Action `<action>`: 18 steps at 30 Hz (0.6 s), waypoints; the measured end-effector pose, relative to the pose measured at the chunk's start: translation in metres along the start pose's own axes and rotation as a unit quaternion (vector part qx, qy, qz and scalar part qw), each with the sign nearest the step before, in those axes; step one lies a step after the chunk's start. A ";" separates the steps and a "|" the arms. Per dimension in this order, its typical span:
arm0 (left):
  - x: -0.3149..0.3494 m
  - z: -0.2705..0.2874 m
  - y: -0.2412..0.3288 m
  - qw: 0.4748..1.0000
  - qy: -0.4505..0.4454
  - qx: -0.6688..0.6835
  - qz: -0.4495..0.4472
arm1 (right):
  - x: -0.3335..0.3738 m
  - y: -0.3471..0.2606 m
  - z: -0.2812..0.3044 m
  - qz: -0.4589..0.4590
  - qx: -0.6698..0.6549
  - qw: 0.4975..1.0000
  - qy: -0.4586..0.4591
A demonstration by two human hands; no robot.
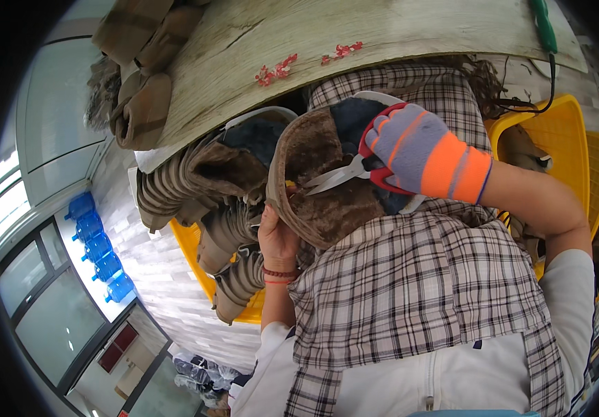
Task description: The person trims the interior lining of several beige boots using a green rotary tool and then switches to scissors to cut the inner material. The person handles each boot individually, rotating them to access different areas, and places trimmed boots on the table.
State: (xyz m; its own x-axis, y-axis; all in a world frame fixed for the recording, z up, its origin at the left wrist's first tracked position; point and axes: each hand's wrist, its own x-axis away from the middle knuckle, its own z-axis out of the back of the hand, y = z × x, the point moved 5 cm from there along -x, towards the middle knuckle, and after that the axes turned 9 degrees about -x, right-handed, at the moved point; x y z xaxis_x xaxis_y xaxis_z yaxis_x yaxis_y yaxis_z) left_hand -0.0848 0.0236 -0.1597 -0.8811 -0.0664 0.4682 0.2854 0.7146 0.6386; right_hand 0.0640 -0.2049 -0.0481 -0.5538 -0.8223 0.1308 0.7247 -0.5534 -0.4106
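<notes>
A brown boot upper [346, 210] with plush lining and dark blue fleece lies in front of me, its inside turned up. My left hand [278, 240], bare with a beaded bracelet, grips its left edge from below; some of the fingers are hidden behind it. My right hand [428, 153], in a grey and orange glove, is closed around the red handles of a pair of scissors [344, 174]. The partly parted blades point left over the plush lining. Whether they touch it, I cannot tell.
Stacked boot uppers [195, 174] fill a yellow basket [187, 242] at my left. Another yellow basket [573, 139] stands at my right. A worn table [230, 83] crosses ahead, bearing rolled brown pieces [143, 108] and a green-handled tool with a cord [544, 28].
</notes>
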 end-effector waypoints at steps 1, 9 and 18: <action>0.000 -0.001 0.001 1.000 -0.001 -0.003 -0.001 | -0.001 -0.001 -0.001 0.022 0.006 0.999 0.043; 0.001 -0.004 0.009 1.000 -0.011 -0.018 0.003 | -0.011 -0.009 0.000 0.047 0.064 0.996 0.032; 0.003 -0.010 0.011 0.999 0.015 -0.044 -0.007 | -0.012 -0.013 0.009 0.045 0.099 0.994 0.000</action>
State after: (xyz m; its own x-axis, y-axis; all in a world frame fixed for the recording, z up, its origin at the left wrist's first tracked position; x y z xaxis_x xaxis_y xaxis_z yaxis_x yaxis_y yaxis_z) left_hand -0.0805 0.0244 -0.1451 -0.8739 -0.0971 0.4762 0.3071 0.6490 0.6960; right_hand 0.0647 -0.1895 -0.0368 -0.4828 -0.8698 0.1016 0.8381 -0.4926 -0.2344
